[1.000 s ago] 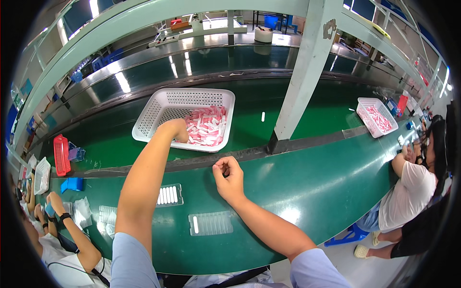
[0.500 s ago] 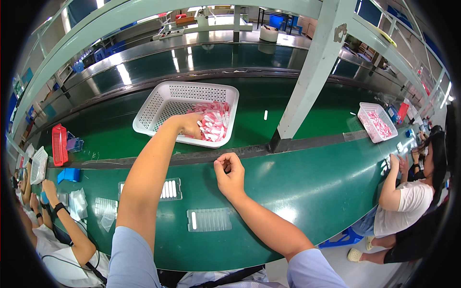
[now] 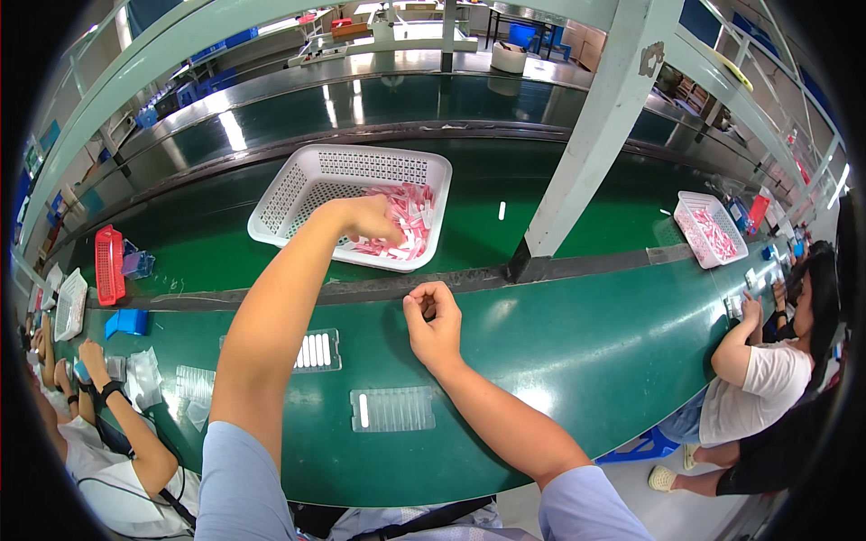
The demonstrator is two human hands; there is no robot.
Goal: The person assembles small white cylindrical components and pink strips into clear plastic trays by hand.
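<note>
A white plastic basket [image 3: 271,221] stands on the green belt, with a heap of small pink-and-white strips [image 3: 410,203] on its right side. My left hand [image 3: 372,219] is inside it, over the heap; its fingertips are smeared by motion. My right hand [image 3: 437,326] hovers over the near table, fingers curled against the thumb; whatever lies within is hidden. Below it, left of my right forearm, is a clear ribbed tray [image 3: 397,411] with one white strip [image 3: 363,410] at its left end. Another clear tray [image 3: 336,352], partly behind my left forearm, holds several white strips [image 3: 316,350].
A loose white strip [image 3: 502,211] lies on the belt beside a pale metal post [image 3: 586,144]. Left are a red basket [image 3: 110,266], a blue holder [image 3: 126,322] and clear packaging [image 3: 144,377]. At right a person [image 3: 753,361] works near another basket [image 3: 710,230]; co-workers' arms [image 3: 135,424] reach in at left.
My left hand has shifted slightly up and right over the strips in the basket. My right hand stays nearly in place, fingers still curled.
</note>
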